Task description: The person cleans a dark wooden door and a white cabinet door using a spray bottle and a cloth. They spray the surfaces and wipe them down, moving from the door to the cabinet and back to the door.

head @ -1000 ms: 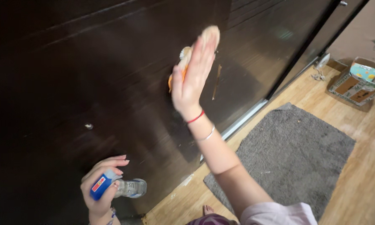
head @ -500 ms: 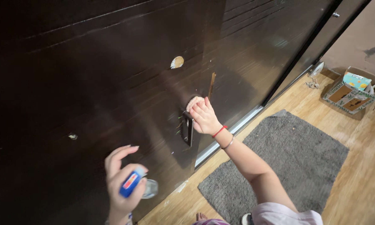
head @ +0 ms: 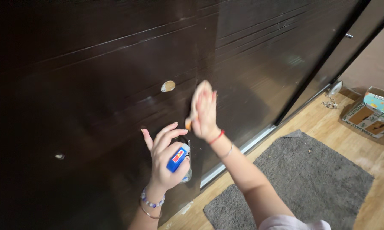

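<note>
dark door (head: 94, 85) blocks ahead, open floor (head: 371, 157) right

A wooden floor (head: 328, 127) carries a grey rug (head: 311, 179) — and a cardboard box (head: 371, 115) near the wall.

Two hands (left (head: 164, 159), right (head: 205, 111)); one spray bottle (head: 179, 159); one cloth (head: 196, 100); one grey mat (head: 303, 179); one cardboard box (head: 371, 115).

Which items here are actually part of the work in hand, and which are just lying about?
In use:
- cloth, pressed flat on the dark door panel by the right hand
- spray bottle, in the left hand's grip

Lying about:
- grey mat
- cardboard box
- cable on the wooden floor
</note>
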